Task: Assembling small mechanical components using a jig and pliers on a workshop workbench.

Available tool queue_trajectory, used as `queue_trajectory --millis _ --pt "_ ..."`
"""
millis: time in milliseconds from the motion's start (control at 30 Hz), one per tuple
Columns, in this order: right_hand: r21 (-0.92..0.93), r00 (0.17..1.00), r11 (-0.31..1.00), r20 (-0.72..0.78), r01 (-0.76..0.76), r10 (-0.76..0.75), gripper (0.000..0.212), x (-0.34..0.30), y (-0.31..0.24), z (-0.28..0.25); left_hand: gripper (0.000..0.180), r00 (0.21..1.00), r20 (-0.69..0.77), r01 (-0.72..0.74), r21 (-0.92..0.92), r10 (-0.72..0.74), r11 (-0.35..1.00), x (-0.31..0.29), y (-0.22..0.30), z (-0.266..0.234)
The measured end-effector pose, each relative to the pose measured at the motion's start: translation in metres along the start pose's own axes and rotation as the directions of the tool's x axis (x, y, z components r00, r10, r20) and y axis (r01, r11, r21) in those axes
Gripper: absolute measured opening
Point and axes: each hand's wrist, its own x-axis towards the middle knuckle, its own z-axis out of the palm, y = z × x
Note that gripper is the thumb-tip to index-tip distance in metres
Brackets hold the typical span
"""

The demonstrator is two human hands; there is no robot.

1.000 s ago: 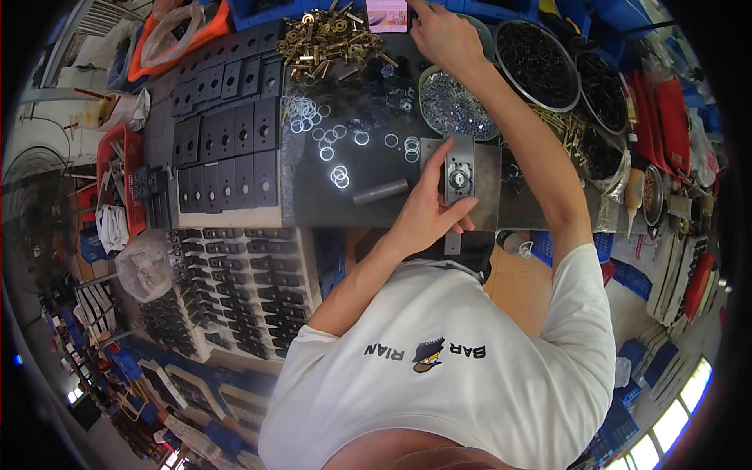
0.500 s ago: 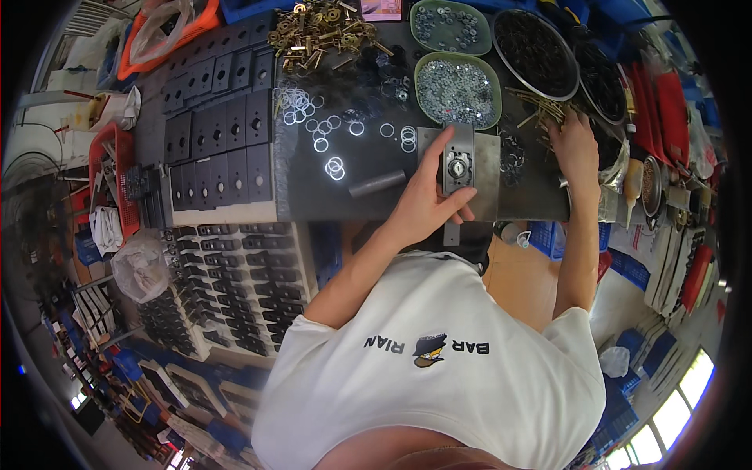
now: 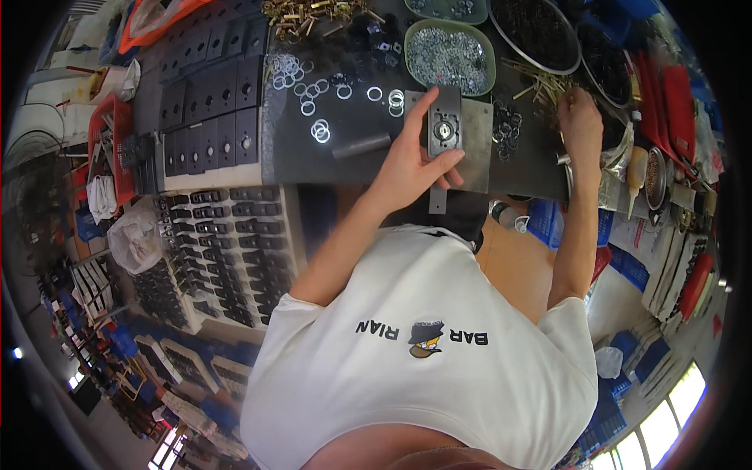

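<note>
My left hand (image 3: 415, 157) grips a dark rectangular lock plate (image 3: 444, 106) by its edges, thumb near its lower end and forefinger at its top. A round silver lock cylinder (image 3: 444, 131) sits in the plate's lower part. Beneath lies a flat grey metal plate (image 3: 476, 149) on the bench. At the right, my right hand (image 3: 580, 117) is beside a pile of thin brass-coloured rods (image 3: 540, 82). Its fingers are drawn together, and whatever is between them is hidden. Small black clips (image 3: 507, 129) lie between the two hands.
Green tray (image 3: 492, 70) of small silver parts, round metal pan (image 3: 576, 55) of dark parts at the back. Silver rings (image 3: 319, 131) and a dark cylindrical bar (image 3: 360, 146) lie left of my left hand. Rows of black plates (image 3: 211, 145) stand further left; brass parts (image 3: 301, 17) behind.
The view has shifted, so the bench sits higher in the picture. My right hand's fingers have drawn in and back slightly from the brass rods. My left hand keeps its grip.
</note>
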Motion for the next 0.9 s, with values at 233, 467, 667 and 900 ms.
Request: queue_trajectory --millis 233,467,667,900 --pt "0.265 0.955 0.948 0.280 -0.176 0.099 0.016 -0.074 -0.053 -0.053 0.091 0.997 -0.064 -0.036 0.037 0.039 0.999 -0.012 0.019 -0.001" --pt "0.277 0.943 0.941 0.318 -0.196 0.102 0.016 -0.110 -0.033 -0.033 0.022 0.940 -0.333 0.152 0.600 0.072 0.785 -0.016 0.050 -0.081" --pt "0.544 0.888 0.726 0.410 -0.421 0.207 0.019 -0.097 -0.060 -0.039 0.020 0.937 -0.188 -0.018 0.817 0.294 0.577 0.014 0.042 -0.099" --pt "0.776 0.917 0.498 0.380 -0.387 0.121 0.030 -0.089 -0.101 -0.049 0.023 0.907 -0.300 0.070 0.799 0.296 0.597 0.024 0.063 -0.124"
